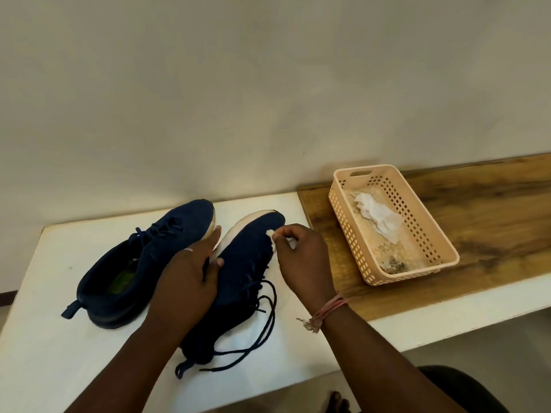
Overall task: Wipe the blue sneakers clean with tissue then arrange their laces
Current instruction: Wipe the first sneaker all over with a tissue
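Two dark blue sneakers lie on the white table (59,353). The left sneaker (140,263) stands upright with its laces tied. The right sneaker (247,263) is tipped onto its side, its pale sole facing left. My left hand (187,281) grips it around the middle, thumb on the upper. My right hand (301,257) pinches a small wad of white tissue (270,233) against the toe part of the upper. Loose dark laces (262,332) trail from this shoe across the table.
A peach plastic basket (432,234) holding crumpled used tissue (378,216) sits on the wooden board (492,222) to the right. A plain wall rises behind the table. A dark chair edge (465,389) shows at the bottom right.
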